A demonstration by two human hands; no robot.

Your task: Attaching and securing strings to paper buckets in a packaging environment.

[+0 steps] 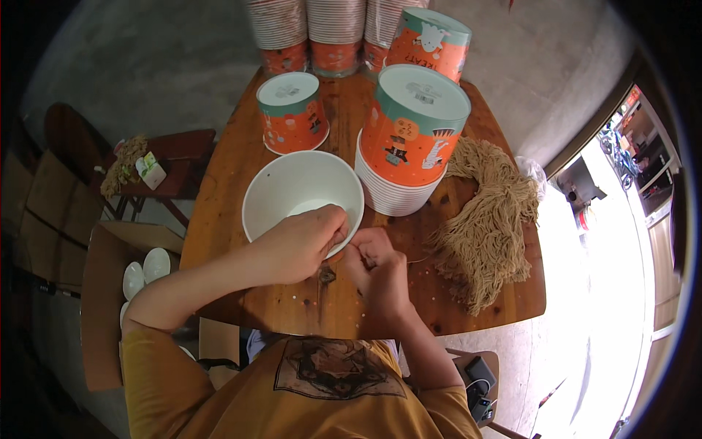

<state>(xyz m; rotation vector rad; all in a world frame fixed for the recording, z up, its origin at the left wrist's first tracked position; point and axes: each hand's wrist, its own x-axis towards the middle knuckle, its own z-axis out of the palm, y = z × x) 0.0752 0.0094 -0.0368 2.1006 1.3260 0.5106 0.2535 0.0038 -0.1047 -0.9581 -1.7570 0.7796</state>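
A white-lined paper bucket [274, 186] stands with its mouth up and tipped toward me at the near middle of the wooden table. My left hand [316, 238] reaches over its near rim, fingers curled closed against the inside of the wall at the right. Just outside that same part of the rim, my right hand [380, 272] is closed in a pinch. What lies between the fingers of either hand is hidden. A thin strand [420, 260] shows on the table beside my right hand. A bundle of tan cord [486, 227] is spread farther right.
Upside-down orange and green buckets stand in a stack [409, 139], with a single bucket [292, 117] to its left. Plastic-wrapped bucket stacks [336, 33] line the table's back. At left are a cardboard box [102, 293] holding white bowl-like pieces and a dark red bench [183, 146].
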